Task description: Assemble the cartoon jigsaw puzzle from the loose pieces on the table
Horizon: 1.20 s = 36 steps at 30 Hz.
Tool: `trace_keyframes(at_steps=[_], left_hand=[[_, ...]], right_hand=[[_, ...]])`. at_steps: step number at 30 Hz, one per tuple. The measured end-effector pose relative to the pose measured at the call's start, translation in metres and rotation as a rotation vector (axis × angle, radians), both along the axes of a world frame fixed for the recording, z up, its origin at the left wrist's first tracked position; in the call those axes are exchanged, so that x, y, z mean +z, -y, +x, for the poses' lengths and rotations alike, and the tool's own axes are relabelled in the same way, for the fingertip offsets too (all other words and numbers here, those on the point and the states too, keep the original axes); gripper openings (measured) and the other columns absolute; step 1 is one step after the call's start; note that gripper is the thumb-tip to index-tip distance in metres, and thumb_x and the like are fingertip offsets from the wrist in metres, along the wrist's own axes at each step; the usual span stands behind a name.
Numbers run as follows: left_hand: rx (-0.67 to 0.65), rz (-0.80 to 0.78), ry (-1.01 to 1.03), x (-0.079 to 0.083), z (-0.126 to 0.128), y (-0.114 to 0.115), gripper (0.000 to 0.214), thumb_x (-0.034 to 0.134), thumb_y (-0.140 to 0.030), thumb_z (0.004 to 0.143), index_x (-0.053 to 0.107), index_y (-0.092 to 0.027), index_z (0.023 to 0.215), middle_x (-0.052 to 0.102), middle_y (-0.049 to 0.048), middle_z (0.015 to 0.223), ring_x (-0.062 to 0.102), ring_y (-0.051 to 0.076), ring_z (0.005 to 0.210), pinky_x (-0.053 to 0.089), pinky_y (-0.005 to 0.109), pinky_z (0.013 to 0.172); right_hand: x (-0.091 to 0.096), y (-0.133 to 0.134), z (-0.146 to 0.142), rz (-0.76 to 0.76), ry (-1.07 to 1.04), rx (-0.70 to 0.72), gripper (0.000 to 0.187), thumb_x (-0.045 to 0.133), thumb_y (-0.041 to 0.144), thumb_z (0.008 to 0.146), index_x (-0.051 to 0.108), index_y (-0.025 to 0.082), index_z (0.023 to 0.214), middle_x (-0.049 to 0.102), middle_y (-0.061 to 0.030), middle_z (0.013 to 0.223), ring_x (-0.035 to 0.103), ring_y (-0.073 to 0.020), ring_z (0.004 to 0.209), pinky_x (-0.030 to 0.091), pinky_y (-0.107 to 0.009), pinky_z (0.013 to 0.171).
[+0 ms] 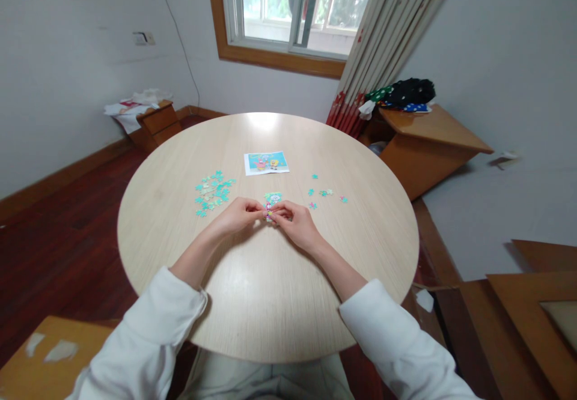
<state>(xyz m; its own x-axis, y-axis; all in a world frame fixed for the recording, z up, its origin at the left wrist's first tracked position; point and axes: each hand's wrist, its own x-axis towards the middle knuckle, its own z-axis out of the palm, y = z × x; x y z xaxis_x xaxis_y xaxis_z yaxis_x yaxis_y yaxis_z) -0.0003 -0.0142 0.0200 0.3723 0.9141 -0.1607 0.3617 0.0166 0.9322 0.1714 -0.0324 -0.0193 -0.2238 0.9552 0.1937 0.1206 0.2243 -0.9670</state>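
Observation:
My left hand (pixel 244 215) and my right hand (pixel 292 220) meet at the middle of the round table, fingertips pinched around small colourful puzzle pieces (pixel 269 209). Just beyond the fingertips lies a joined patch of jigsaw puzzle (pixel 273 197), mostly turquoise with a pale figure; my fingers partly cover its near side. Which exact piece each hand grips is too small to make out fully. To the left of my left hand spreads a pile of loose turquoise and pale puzzle pieces (pixel 211 191). Several more single pieces (pixel 323 193) lie scattered right of my right hand.
A printed cartoon picture (pixel 267 163) lies flat behind the puzzle on the pale round table (pixel 252 304). Wooden cabinets with cloths stand behind left (pixel 160 127) and right (pixel 433 142). A wooden stool (pixel 49 355) is at the lower left.

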Motion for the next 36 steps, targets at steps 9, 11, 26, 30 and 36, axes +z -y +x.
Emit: trace_keyframes(at_steps=[9, 11, 26, 30, 36], left_hand=[[0.059, 0.018, -0.109, -0.014, -0.003, -0.004, 0.022, 0.063, -0.033, 0.065, 0.066, -0.012, 0.059, 0.052, 0.0002, 0.050, 0.040, 0.010, 0.050, 0.027, 0.025, 0.051], [0.065, 0.020, -0.160, -0.015, -0.003, -0.004, 0.022, 0.063, -0.033, 0.064, 0.064, -0.012, 0.056, 0.050, -0.0008, 0.048, 0.038, 0.009, 0.048, 0.026, 0.025, 0.050], [0.071, 0.081, -0.303, -0.015, 0.006, -0.001, 0.020, 0.055, -0.029, 0.061, 0.057, -0.014, 0.048, 0.044, -0.0037, 0.045, 0.035, 0.009, 0.049, 0.024, 0.025, 0.051], [0.068, 0.096, -0.338, -0.015, 0.009, 0.000, 0.021, 0.055, -0.029, 0.063, 0.056, -0.014, 0.047, 0.040, -0.0044, 0.044, 0.033, 0.009, 0.048, 0.023, 0.026, 0.051], [0.056, 0.093, -0.359, -0.014, 0.009, -0.001, 0.023, 0.054, -0.031, 0.065, 0.055, -0.015, 0.049, 0.040, -0.0046, 0.045, 0.032, 0.009, 0.048, 0.023, 0.026, 0.050]], right_hand=[[0.001, -0.005, 0.006, 0.116, 0.163, -0.119, 0.020, 0.054, 0.027, 0.080, 0.066, 0.017, 0.092, 0.068, -0.0030, 0.072, 0.063, -0.0152, 0.065, 0.051, -0.030, 0.063], [0.002, -0.006, 0.009, 0.172, 0.247, -0.157, 0.021, 0.053, 0.025, 0.080, 0.067, 0.017, 0.093, 0.068, -0.0035, 0.074, 0.063, -0.0156, 0.068, 0.050, -0.030, 0.067], [-0.002, -0.011, 0.019, 0.299, 0.579, -0.088, 0.019, 0.064, 0.010, 0.074, 0.066, 0.019, 0.091, 0.064, -0.0059, 0.090, 0.058, -0.0173, 0.084, 0.047, -0.033, 0.078], [-0.003, -0.010, 0.019, 0.300, 0.576, -0.075, 0.019, 0.064, 0.011, 0.076, 0.067, 0.019, 0.093, 0.062, -0.0055, 0.090, 0.057, -0.0169, 0.085, 0.045, -0.032, 0.079], [-0.004, -0.008, 0.015, 0.329, 0.612, 0.004, 0.017, 0.069, 0.018, 0.077, 0.070, 0.022, 0.093, 0.061, -0.0048, 0.094, 0.057, -0.0180, 0.092, 0.040, -0.036, 0.085]])
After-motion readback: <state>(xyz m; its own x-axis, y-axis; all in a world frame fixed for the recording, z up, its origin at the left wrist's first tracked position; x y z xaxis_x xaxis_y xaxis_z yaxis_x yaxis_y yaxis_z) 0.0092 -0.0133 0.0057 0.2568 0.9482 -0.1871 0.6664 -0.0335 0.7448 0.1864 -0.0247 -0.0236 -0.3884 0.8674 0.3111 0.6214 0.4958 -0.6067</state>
